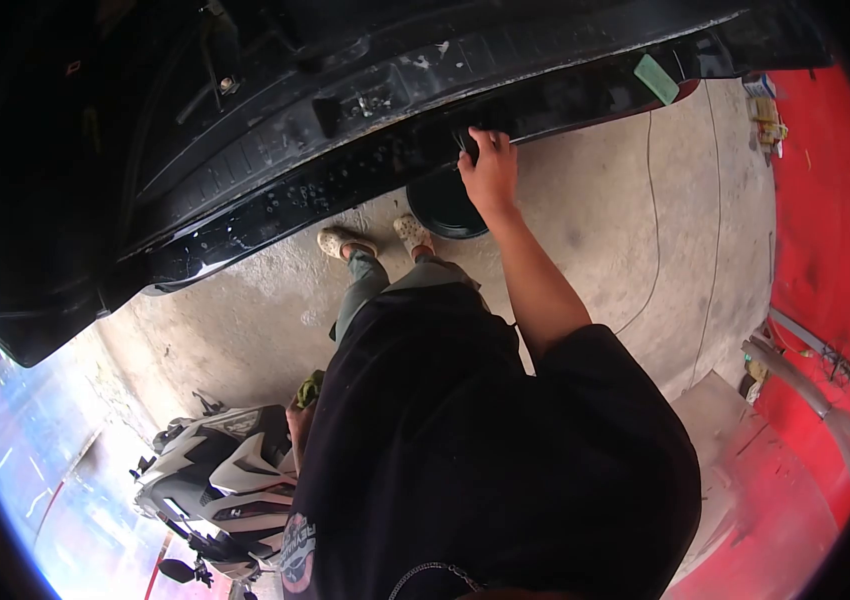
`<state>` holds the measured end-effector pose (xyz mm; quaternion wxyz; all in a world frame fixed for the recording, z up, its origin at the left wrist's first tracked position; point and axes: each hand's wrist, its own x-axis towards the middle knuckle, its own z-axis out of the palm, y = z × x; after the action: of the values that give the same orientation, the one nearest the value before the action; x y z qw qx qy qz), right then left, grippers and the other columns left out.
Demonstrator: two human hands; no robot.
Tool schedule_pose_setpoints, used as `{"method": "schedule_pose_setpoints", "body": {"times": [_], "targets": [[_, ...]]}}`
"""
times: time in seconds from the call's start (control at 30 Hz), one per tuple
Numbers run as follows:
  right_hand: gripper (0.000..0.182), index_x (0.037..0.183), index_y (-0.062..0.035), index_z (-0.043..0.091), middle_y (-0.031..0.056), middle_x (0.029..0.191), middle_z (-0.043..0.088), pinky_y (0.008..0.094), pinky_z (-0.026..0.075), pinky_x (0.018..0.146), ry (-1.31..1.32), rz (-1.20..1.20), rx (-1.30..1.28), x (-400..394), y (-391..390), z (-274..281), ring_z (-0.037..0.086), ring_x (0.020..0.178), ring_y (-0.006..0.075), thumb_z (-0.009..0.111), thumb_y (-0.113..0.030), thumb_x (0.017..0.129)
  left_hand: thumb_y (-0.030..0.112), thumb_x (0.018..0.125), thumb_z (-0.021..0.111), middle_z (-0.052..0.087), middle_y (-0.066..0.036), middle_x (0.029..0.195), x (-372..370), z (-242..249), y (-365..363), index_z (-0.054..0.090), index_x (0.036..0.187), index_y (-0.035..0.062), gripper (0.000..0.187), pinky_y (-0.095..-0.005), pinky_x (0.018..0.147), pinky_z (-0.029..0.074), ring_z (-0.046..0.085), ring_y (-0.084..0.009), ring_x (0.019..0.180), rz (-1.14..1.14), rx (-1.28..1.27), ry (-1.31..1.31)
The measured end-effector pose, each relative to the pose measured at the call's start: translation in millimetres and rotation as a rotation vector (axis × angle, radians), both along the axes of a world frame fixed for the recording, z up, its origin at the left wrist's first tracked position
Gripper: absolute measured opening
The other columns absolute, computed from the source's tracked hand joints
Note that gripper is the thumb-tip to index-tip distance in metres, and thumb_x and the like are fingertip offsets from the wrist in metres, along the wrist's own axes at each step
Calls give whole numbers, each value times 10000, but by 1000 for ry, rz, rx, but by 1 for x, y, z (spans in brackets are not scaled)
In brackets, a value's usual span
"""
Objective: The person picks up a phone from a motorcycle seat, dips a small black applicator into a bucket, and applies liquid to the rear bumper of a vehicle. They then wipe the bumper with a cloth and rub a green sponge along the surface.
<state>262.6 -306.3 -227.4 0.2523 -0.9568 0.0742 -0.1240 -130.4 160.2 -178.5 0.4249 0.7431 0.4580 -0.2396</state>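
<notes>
The black bumper crosses the upper half of the frame, its long axis rising from lower left to upper right. Pale specks mark its surface left of centre. Your right hand is the nearer one, at the bumper's lower edge just right of centre, so the bumper lies directly ahead of your fingertips and its speckled stretch off to their left. The fingers are bent around something small and dark, too unclear to tell whether you grip it. A green block rests farther right on the bumper, tilted across its edge. Your left hand is well apart, left of your body and lower in the frame, closed on a bunched olive-green cloth. A black basin sits on the concrete floor, beside your clogs
</notes>
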Motion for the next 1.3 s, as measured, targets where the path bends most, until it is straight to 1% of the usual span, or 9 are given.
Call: {"method": "schedule_pose_setpoints", "body": {"times": [0.3, 0.4, 0.7, 0.8, 0.9, 1.0, 1.07, 1.1, 1.3], "targets": [[460, 1260, -189, 651, 89, 1238, 594, 477, 532, 899, -27, 0, -60, 19, -12, -4, 584, 1108, 358, 778, -191, 818, 185, 832, 756, 771, -146, 1049, -33, -40, 23, 702, 1215, -21, 439, -335, 867, 546, 717, -189, 953, -112, 23, -4], [452, 1260, -195, 649, 83, 1244, 596, 480, 533, 890, -8, 2, -50, 0, -14, -9, 582, 1112, 355, 771, -187, 825, 190, 829, 764, 770, -151, 1054, -11, -9, 10, 699, 1218, -22, 448, -340, 865, 546, 717, -196, 958, 60, -54, 4], [496, 1290, -214, 642, 85, 1265, 591, 487, 528, 898, -8, -24, -140, 25, -19, 5, 576, 1129, 360, 778, -183, 814, 208, 839, 767, 774, -130, 1054, -58, -66, 42, 706, 1209, -15, 437, -332, 854, 544, 713, -173, 948, -184, 34, 2], [482, 1281, -205, 644, 87, 1256, 596, 487, 528, 898, -16, -2, -119, 9, -28, -5, 578, 1124, 359, 775, -182, 818, 224, 841, 773, 775, -124, 1047, -20, -18, 13, 710, 1205, -6, 435, -332, 851, 544, 710, -165, 943, -37, -23, 0], [466, 1267, -190, 646, 95, 1242, 603, 480, 530, 900, -10, 2, -117, -7, -32, -11, 587, 1105, 359, 774, -182, 819, 220, 844, 772, 774, -119, 1033, 15, 24, -16, 710, 1203, -10, 431, -326, 843, 543, 706, -156, 931, -8, 11, 46], [466, 1265, -180, 647, 101, 1234, 606, 472, 532, 901, -33, -5, -126, 5, -34, -8, 595, 1085, 361, 776, -185, 817, 202, 847, 765, 773, -111, 1028, -10, -10, 4, 710, 1199, -19, 419, -320, 838, 542, 707, -159, 924, 4, -68, -24], [468, 1265, -176, 647, 102, 1232, 606, 467, 534, 900, -39, -35, -120, 21, -33, 0, 598, 1076, 362, 777, -184, 816, 195, 847, 765, 773, -108, 1034, -27, -32, 19, 708, 1202, -26, 423, -319, 840, 542, 708, -159, 926, -90, -22, 1], [467, 1264, -174, 647, 102, 1232, 606, 466, 534, 899, -31, -64, -113, 29, -30, 5, 599, 1073, 362, 777, -182, 816, 191, 846, 765, 772, -106, 1036, -26, -31, 20, 707, 1204, -30, 425, -319, 840, 542, 708, -159, 927, -138, 2, 15], [483, 1264, -144, 641, 144, 1221, 585, 472, 502, 946, -24, -37, -47, -10, -30, -4, 575, 1096, 382, 783, -143, 802, 197, 843, 767, 774, -113, 1049, -7, 0, 4, 704, 1221, -22, 441, -324, 848, 544, 711, -161, 941, 37, -69, 6]]}}
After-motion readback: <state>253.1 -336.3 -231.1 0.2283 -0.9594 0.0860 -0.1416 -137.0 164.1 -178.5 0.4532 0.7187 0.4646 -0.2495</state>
